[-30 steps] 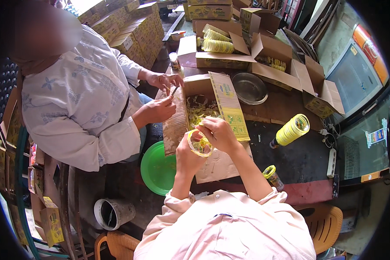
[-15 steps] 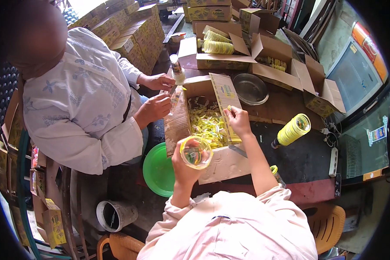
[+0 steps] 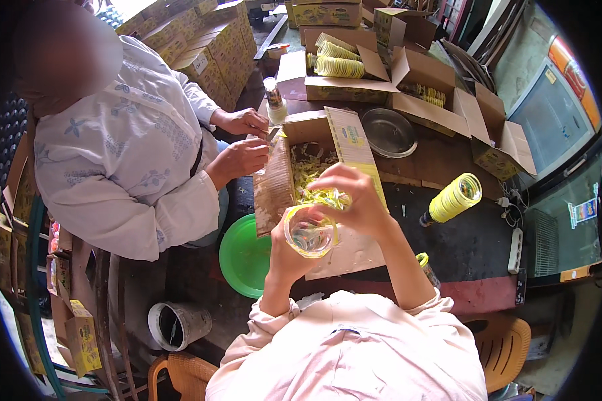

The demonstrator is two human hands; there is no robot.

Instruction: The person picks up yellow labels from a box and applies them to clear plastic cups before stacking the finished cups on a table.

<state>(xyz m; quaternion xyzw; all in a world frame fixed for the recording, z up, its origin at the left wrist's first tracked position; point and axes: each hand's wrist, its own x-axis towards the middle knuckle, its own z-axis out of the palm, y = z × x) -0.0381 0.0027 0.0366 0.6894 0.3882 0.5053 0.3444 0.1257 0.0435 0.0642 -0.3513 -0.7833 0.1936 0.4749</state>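
My left hand (image 3: 286,257) is wrapped round a clear plastic cup (image 3: 310,235) with a yellow rim, its mouth turned up toward me. My right hand (image 3: 354,199) arches over the cup's far right rim. Its fingers are curved and apart from the thumb, which is at the rim; whether it pinches a thin strip there I cannot make out. Just beyond both hands stands an open cardboard box (image 3: 281,194) holding many yellow and clear strip scraps (image 3: 308,170). Part of that heap is hidden behind my right hand.
A person opposite on the left works with a blade and a clear piece (image 3: 264,160). A green basin (image 3: 244,260) is beside the box. Yellow-rimmed stacked cups (image 3: 451,200) lie to the right. Open cartons (image 3: 348,90) and a dark round tray (image 3: 388,134) stand behind.
My right hand has moved from the box's right flap left and nearer to the cup, its fingers opening from a pinch. The cup has shifted slightly right.
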